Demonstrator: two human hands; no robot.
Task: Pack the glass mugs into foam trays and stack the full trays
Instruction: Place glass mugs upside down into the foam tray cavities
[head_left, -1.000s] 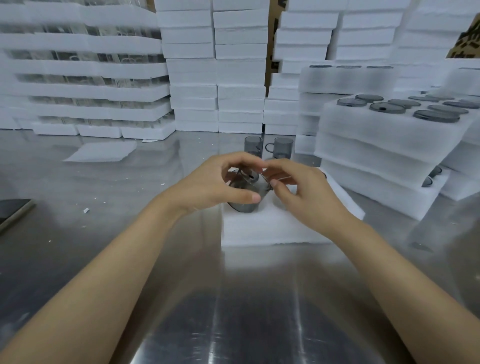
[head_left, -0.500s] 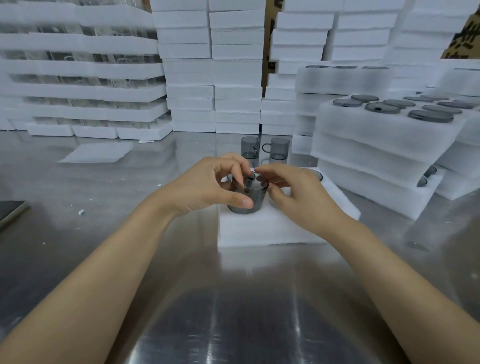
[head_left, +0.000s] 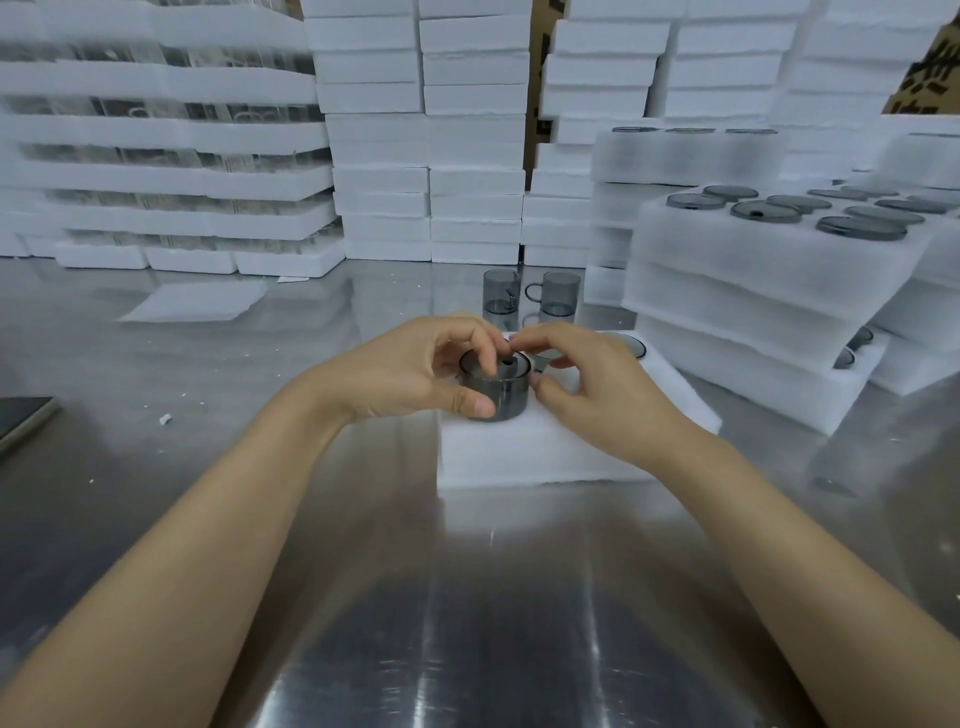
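A smoky grey glass mug (head_left: 503, 396) stands upright, partly sunk into a slot of the white foam tray (head_left: 519, 452) on the steel table. My left hand (head_left: 410, 371) grips the mug, thumb on its near wall and fingers over the rim. My right hand (head_left: 592, 389) holds the mug's right side, fingertips at the rim and thumb on the wall. Another mug rim (head_left: 631, 345) shows in a far slot of the same tray. Two loose grey mugs (head_left: 502, 291) (head_left: 558, 293) stand behind the tray.
A stack of full trays (head_left: 753, 291) with grey mug rims on top stands to the right. Tall piles of foam trays (head_left: 423, 130) line the back. A flat foam sheet (head_left: 195, 306) lies at left, and a dark flat object (head_left: 21, 415) at the left edge.
The mug went from tilted to upright and has sunk lower into the tray slot. Both hands stayed on it, and the view shifted slightly.
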